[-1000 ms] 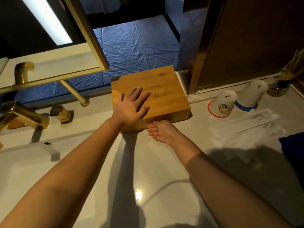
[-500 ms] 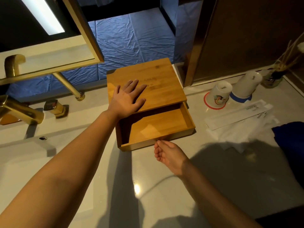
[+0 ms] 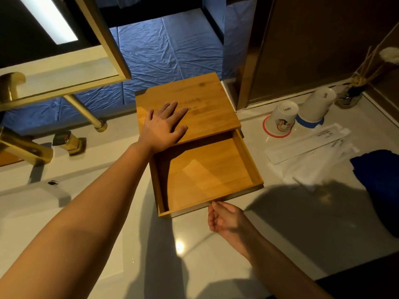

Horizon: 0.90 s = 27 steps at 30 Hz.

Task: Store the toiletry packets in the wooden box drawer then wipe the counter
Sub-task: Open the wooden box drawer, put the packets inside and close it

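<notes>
While a gold faucet (image 3: pixel 23 147) stands at the far left beside the sink, the left hand (image 3: pixel 162 128) lies flat on the lid of the wooden box (image 3: pixel 207 104), its fingers (image 3: pixel 172 108) spread and pressing down. Below the lid the drawer (image 3: pixel 207 169) stands pulled well out toward the person, bare inside. Just beside the drawer's front edge hovers the right hand (image 3: pixel 224 219), fingers loosely curled and holding nothing, the thumb tip at the wood; whether it touches, I cannot tell. Farther right on the pale worktop (image 3: pixel 291 229) lie the white toiletry packets (image 3: pixel 311 147), behind them two upturned cups (image 3: pixel 282 117), and at the edge a blue cloth (image 3: pixel 380 182).
</notes>
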Tool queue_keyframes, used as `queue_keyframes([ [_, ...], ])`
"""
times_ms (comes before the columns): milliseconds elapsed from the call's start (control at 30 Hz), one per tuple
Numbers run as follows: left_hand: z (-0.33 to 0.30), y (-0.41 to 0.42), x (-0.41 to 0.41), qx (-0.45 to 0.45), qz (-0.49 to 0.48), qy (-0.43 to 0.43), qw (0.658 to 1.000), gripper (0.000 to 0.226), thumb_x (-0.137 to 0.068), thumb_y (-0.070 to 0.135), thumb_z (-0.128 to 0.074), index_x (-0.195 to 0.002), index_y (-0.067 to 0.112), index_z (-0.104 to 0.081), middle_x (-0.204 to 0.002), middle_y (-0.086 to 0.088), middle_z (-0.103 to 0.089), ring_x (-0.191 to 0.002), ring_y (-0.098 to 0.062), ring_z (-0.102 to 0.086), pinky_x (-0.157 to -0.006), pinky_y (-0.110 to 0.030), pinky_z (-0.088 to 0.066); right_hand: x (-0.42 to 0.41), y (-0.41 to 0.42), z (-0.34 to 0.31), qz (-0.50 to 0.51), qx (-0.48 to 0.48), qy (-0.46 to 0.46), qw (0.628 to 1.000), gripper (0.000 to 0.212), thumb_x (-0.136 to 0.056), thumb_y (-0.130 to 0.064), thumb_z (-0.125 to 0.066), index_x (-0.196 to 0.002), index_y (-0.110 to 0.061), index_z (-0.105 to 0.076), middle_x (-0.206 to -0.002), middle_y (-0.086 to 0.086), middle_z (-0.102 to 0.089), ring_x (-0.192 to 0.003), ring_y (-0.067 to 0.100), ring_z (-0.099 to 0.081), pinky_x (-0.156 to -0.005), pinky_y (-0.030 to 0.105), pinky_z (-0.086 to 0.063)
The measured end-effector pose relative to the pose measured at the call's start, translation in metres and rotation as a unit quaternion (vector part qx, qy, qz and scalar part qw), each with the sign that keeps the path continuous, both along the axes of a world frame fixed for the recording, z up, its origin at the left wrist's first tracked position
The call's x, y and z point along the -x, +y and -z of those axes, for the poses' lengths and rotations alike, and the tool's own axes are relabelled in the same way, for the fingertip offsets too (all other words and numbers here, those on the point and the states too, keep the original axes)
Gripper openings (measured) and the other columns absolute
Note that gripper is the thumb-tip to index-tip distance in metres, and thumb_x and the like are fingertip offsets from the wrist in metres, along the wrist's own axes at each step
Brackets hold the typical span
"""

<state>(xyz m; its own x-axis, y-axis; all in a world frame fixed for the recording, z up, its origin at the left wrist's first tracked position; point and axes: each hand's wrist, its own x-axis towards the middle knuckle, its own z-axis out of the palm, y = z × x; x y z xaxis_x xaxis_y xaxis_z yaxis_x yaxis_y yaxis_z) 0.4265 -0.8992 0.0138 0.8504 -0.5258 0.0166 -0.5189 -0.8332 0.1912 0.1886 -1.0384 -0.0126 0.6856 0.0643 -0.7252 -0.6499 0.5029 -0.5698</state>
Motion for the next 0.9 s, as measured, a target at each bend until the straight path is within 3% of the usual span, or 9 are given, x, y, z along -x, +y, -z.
queue_keyframes([
  [200,0.001,0.000,0.000,-0.003,-0.002,-0.001,1.000,0.059,-0.088,0.059,-0.025,-0.144,0.042,-0.023,-0.159,0.000,-0.018,-0.147,-0.020,-0.011,-0.115,-0.054,-0.007,-0.003,-0.002,-0.014,-0.032,0.024,0.005,0.999,0.030,-0.099,-0.011,-0.038,-0.074,-0.005,-0.054,-0.064,0.009,-0.051,-0.058,0.017,-0.050,-0.056,0.023,-0.042],
  [333,0.002,0.000,-0.001,-0.006,0.001,-0.004,1.000,0.058,-0.088,0.060,-0.025,-0.144,0.042,-0.023,-0.159,-0.001,-0.018,-0.147,-0.020,-0.011,-0.115,-0.055,-0.008,-0.004,-0.034,-0.014,-0.174,0.212,-0.003,0.962,0.022,-0.095,-0.019,-0.048,-0.077,-0.017,-0.060,-0.072,0.002,-0.062,-0.064,0.013,-0.057,-0.059,0.020,-0.047],
  [433,0.003,0.001,-0.002,-0.002,-0.001,-0.008,1.000,0.059,-0.087,0.060,-0.025,-0.143,0.042,-0.024,-0.159,-0.001,-0.019,-0.147,-0.020,-0.012,-0.115,-0.055,-0.009,0.001,-0.091,-0.024,-0.266,0.409,-0.075,0.870,0.017,-0.091,-0.022,-0.054,-0.077,-0.023,-0.063,-0.075,-0.004,-0.064,-0.072,0.012,-0.060,-0.059,0.019,-0.042],
  [533,0.003,0.001,-0.002,-0.003,-0.001,-0.007,1.000,0.059,-0.087,0.061,-0.024,-0.143,0.043,-0.023,-0.159,-0.001,-0.019,-0.147,-0.020,-0.012,-0.115,-0.054,-0.008,-0.011,-0.145,-0.033,-0.249,0.690,-0.139,0.666,0.016,-0.091,-0.020,-0.053,-0.077,-0.019,-0.060,-0.076,0.002,-0.062,-0.071,0.016,-0.057,-0.059,0.018,-0.041],
  [600,0.002,0.000,-0.002,-0.005,-0.001,-0.007,1.000,0.060,-0.087,0.060,-0.024,-0.144,0.042,-0.023,-0.159,-0.001,-0.019,-0.147,-0.020,-0.011,-0.115,-0.054,-0.008,-0.030,-0.173,-0.033,-0.212,0.770,-0.154,0.581,0.019,-0.092,-0.019,-0.052,-0.107,-0.014,-0.063,-0.105,0.009,-0.066,-0.095,0.022,-0.059,-0.080,0.030,-0.048],
  [667,0.001,0.000,-0.001,-0.008,-0.002,-0.009,1.000,0.060,-0.087,0.060,-0.024,-0.144,0.042,-0.023,-0.159,-0.001,-0.019,-0.147,-0.020,-0.011,-0.115,-0.053,-0.008,-0.048,-0.199,-0.028,-0.265,0.776,-0.170,0.546,0.037,-0.092,-0.017,-0.051,-0.130,-0.016,-0.052,-0.132,0.009,-0.056,-0.121,0.026,-0.050,-0.101,0.040,-0.040],
  [733,0.001,-0.001,0.000,-0.010,-0.004,-0.009,1.000,0.059,-0.087,0.059,-0.025,-0.144,0.042,-0.023,-0.159,-0.001,-0.018,-0.147,-0.020,-0.011,-0.115,-0.053,-0.008,-0.059,-0.221,-0.019,-0.357,0.778,-0.164,0.491,0.042,-0.094,-0.019,-0.049,-0.136,-0.022,-0.045,-0.143,0.005,-0.048,-0.132,0.024,-0.041,-0.111,0.042,-0.030],
  [800,0.001,-0.001,0.000,-0.012,-0.006,-0.008,1.000,0.059,-0.088,0.059,-0.026,-0.144,0.042,-0.023,-0.159,-0.001,-0.018,-0.147,-0.020,-0.011,-0.115,-0.053,-0.008,-0.064,-0.235,-0.010,-0.388,0.772,-0.168,0.475,0.042,-0.093,-0.020,-0.050,-0.135,-0.025,-0.046,-0.142,0.002,-0.049,-0.131,0.023,-0.042,-0.111,0.040,-0.030],
  [900,0.000,-0.001,0.001,-0.012,-0.006,-0.006,1.000,0.059,-0.088,0.058,-0.027,-0.144,0.042,-0.023,-0.159,0.000,-0.018,-0.147,-0.019,-0.011,-0.115,-0.053,-0.008,-0.068,-0.239,-0.009,-0.368,0.763,-0.207,0.490,0.036,-0.091,-0.017,-0.053,-0.127,-0.023,-0.056,-0.129,0.005,-0.061,-0.119,0.025,-0.053,-0.098,0.039,-0.044],
])
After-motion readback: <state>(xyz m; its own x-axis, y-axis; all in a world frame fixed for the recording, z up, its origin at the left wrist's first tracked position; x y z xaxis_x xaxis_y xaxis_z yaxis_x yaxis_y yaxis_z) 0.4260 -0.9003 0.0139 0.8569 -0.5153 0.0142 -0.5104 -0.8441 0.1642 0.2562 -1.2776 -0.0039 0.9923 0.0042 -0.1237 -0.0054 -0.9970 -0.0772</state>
